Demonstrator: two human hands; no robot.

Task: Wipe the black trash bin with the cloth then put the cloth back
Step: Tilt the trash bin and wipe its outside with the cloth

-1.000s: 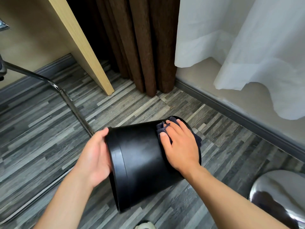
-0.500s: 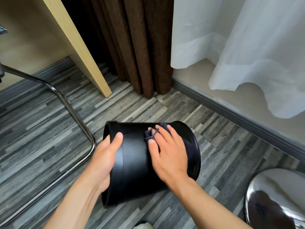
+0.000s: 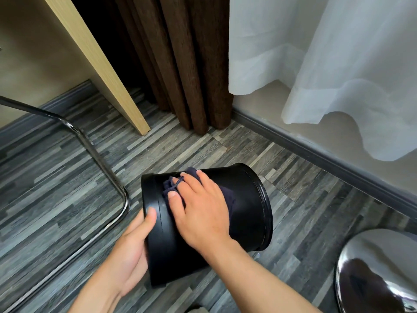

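Note:
The black trash bin (image 3: 246, 199) lies tipped on its side above the grey plank floor, with one end to the left and the other to the right. My left hand (image 3: 132, 251) grips the left end, thumb over the edge band. My right hand (image 3: 200, 213) lies flat on the bin's upper side and presses a dark navy cloth (image 3: 228, 197) against it. Most of the cloth is hidden under my palm and fingers; a bunched part shows between my fingers near the left band.
A chrome chair leg tube (image 3: 94, 150) curves over the floor at the left. A light wooden desk panel (image 3: 99, 64) stands behind it. Brown curtains (image 3: 187, 64) and white sheer curtains (image 3: 316, 53) hang at the back. A chrome round base (image 3: 379, 267) sits at the lower right.
My right hand has slid the cloth leftward along the bin, from the right end toward the left band. The bin has turned and my left hand moved from its end face onto the edge.

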